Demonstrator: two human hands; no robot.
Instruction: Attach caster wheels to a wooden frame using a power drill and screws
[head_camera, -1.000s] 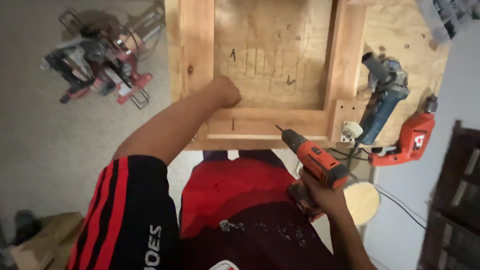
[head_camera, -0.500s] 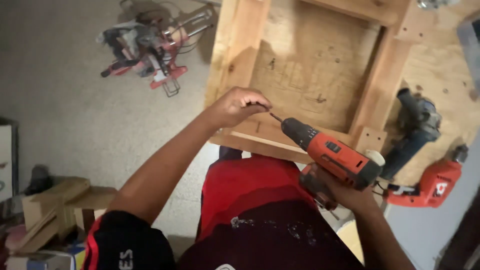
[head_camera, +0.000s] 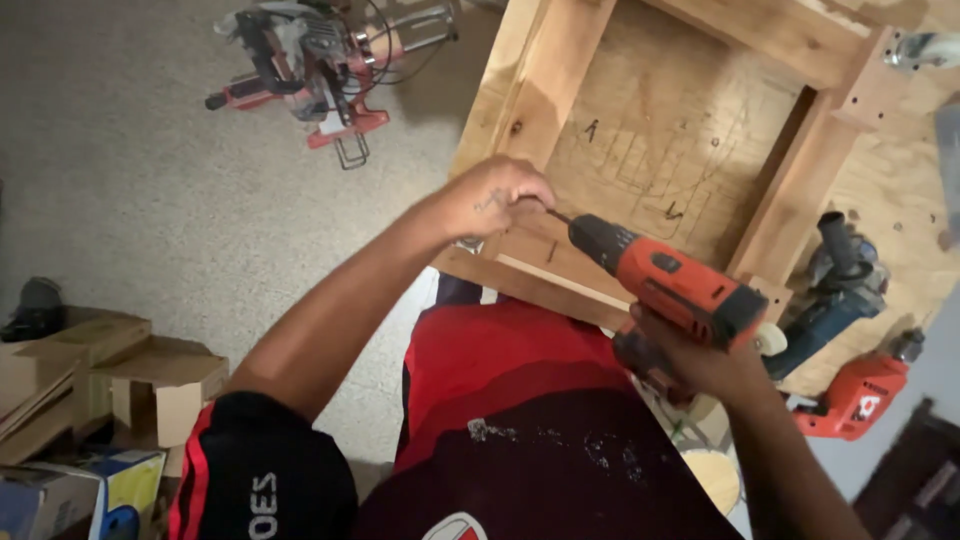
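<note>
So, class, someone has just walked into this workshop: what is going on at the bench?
A person stands at a wooden frame lying on a plywood bench top. The right hand grips an orange cordless drill, its bit aimed at the frame's near rail. The left hand is closed around the tip of the bit, on that rail. A blue power tool and a second orange drill lie on the bench to the right. A mitre saw sits on the floor.
</note>
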